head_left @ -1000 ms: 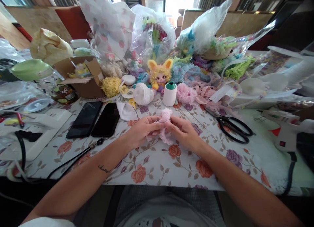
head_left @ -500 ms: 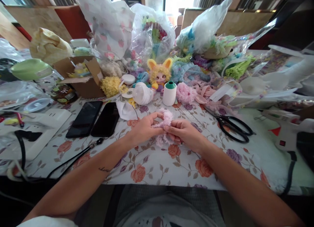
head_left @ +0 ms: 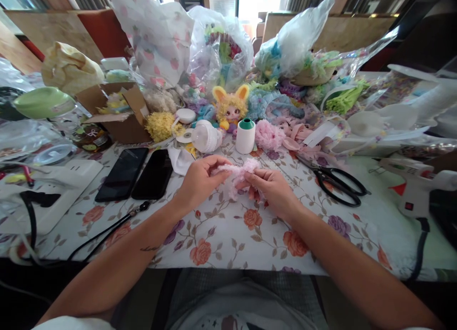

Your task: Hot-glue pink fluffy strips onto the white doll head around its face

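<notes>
Fluffy pink yarn is stretched between my two hands just above the flowered tablecloth. My left hand pinches one strand of it between thumb and fingertips. On the other side my right hand grips the bunched part, with thumb and index finger pressed together. A short piece dangles below the bunch. Behind the hands stand a white thread spool with a green top and a yellow-haired doll with bunny ears. A ball of pink yarn lies beside the spool.
Black-handled scissors lie to the right, with a glue gun beyond. Two phones and a white power strip are on the left. Plastic bags, a cardboard box and a clear bottle crowd the back.
My left hand has moved left, away from my right, drawing a strand of the pink yarn out between them. My right hand has shifted slightly right and keeps its grip.
</notes>
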Available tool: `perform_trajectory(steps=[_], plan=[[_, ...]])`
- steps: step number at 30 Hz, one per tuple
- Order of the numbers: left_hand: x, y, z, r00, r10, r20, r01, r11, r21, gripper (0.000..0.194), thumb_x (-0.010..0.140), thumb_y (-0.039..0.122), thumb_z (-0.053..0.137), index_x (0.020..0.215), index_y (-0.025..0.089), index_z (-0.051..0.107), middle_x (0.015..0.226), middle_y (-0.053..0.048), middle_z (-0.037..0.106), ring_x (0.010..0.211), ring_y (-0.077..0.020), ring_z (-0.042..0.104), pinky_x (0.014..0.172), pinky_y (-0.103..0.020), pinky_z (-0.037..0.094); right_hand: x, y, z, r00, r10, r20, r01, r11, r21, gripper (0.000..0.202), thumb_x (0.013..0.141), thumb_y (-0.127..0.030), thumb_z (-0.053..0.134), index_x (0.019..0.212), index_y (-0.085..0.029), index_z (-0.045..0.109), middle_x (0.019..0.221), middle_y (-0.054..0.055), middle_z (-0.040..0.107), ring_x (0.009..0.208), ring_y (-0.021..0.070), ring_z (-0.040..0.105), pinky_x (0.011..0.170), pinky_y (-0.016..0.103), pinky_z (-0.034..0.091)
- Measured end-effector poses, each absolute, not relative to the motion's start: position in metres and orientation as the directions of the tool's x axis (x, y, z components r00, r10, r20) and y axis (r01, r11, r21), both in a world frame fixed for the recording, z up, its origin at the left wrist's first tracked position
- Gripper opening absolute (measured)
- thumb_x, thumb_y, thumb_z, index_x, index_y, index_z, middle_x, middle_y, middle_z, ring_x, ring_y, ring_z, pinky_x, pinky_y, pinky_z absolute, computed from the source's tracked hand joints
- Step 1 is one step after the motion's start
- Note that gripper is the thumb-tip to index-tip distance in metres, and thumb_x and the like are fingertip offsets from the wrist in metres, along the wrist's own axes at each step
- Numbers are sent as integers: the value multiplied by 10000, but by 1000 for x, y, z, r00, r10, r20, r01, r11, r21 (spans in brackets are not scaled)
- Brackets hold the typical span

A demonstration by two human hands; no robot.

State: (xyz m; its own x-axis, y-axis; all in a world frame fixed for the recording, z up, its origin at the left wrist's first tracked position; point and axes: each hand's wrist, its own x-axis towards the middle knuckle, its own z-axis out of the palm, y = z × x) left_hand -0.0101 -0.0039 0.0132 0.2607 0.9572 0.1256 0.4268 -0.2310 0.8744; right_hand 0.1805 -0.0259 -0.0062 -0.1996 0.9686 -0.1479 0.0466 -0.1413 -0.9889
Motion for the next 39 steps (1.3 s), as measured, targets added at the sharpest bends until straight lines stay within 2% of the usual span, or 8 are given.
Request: perform_trajectory(steps=[3, 6, 8, 15, 23, 27, 31, 39], plan=[[-7, -12, 10, 227, 926, 301, 447, -374, 812, 132, 803, 292, 643, 896, 201, 666, 788, -22, 670, 713, -157, 601, 679, -263, 475, 179, -25, -5, -193, 964, -184, -19, -191, -981, 308, 814, -441, 628, 713, -156, 688, 599, 31, 633, 448, 87, 460, 387, 208, 319], [-3, -21, 1, 420, 747, 516, 412, -663, 626, 112, 847, 197, 587, 907, 213, 680, 997, -60, 697, 943, -182, 625, 861, -294, 479, 179, -25, -7, -200, 958, -204, -72, -222, -972, 308, 806, -437, 638, 666, -163, 631, 494, -13, 537, 423, 85, 441, 388, 206, 299], [0, -25, -6, 550, 620, 559, 375, -782, 499, 165, 875, 159, 543, 952, 217, 678, 1052, -70, 694, 1000, -178, 630, 916, -300, 481, 179, -24, -10, -210, 954, -212, -113, -239, -964, 304, 806, -431, 641, 663, -164, 608, 486, -31, 494, 416, 79, 425, 388, 205, 294], [5, -19, -19, 634, 271, 725, 332, -941, 61, 127, 863, 96, 546, 949, 144, 628, 967, -89, 701, 916, -176, 665, 836, -289, 552, 182, -21, -14, -249, 946, -208, -314, -282, -907, 254, 774, -387, 705, 698, -157, 630, 556, -54, 445, 448, 44, 355, 381, 176, 249], [4, -23, -12, 684, 345, 643, 335, -931, 143, 43, 819, 196, 593, 830, 170, 626, 822, -34, 725, 689, -158, 665, 585, -266, 508, 181, -23, -6, -249, 960, -130, -350, -215, -912, 199, 789, -336, 707, 714, -157, 662, 533, -61, 430, 450, 32, 275, 409, 188, 179], [3, -25, -6, 475, 428, 769, 382, -887, 258, 138, 800, 187, 628, 683, 172, 555, 600, 17, 626, 494, -87, 522, 490, -226, 423, 181, -23, -6, -236, 960, -152, -311, -223, -924, 205, 776, -339, 708, 710, -158, 638, 562, -61, 437, 445, 33, 260, 421, 211, 173], [3, -20, -9, 243, 621, 745, 523, -731, 439, 102, 800, 217, 668, 774, 171, 581, 662, 16, 603, 554, -84, 515, 533, -215, 440, 178, -25, -5, -236, 958, -162, -253, -222, -942, 241, 781, -379, 696, 712, -171, 596, 552, -75, 389, 423, 38, 245, 414, 233, 159], [2, -14, -13, 358, 429, 829, 573, -802, 168, 174, 788, 109, 660, 948, 169, 624, 883, -54, 705, 845, -175, 633, 786, -319, 538, 171, -30, -7, -240, 961, -138, -158, -179, -971, 312, 839, -476, 624, 732, -188, 568, 606, -58, 397, 428, 43, 292, 394, 230, 179]])
